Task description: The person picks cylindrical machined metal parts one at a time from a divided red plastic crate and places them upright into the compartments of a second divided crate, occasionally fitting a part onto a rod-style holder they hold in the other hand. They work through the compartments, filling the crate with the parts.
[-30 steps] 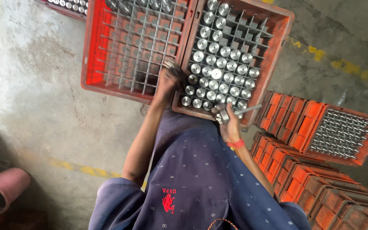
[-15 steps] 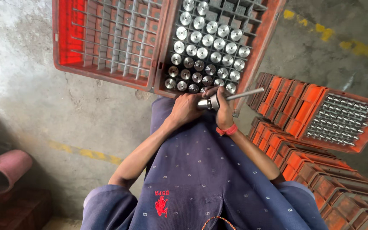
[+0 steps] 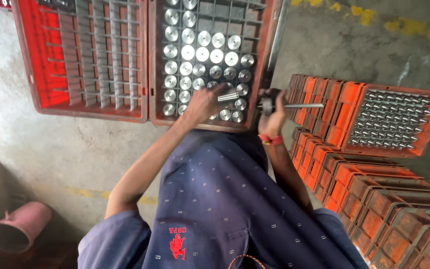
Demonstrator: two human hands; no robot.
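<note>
So the left hand [image 3: 202,102] is down in the near corner of the red crate [image 3: 267,60] full of shiny round parts [image 3: 202,55], fingers curled around one metal piece [image 3: 229,96] right by the bottom rows. The right hand [image 3: 273,112] is closed on a tool [image 3: 294,105] with a thin rod sticking out sideways, just off the crate's right edge. An empty gridded crate [image 3: 83,55] sits to the left, with orange crates [image 3: 374,149] stacked on the right.

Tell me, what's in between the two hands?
In the head view, shiny round metal parts standing in the red crate lie between the left hand and the right hand, which grips a part with a thin metal rod.
</note>
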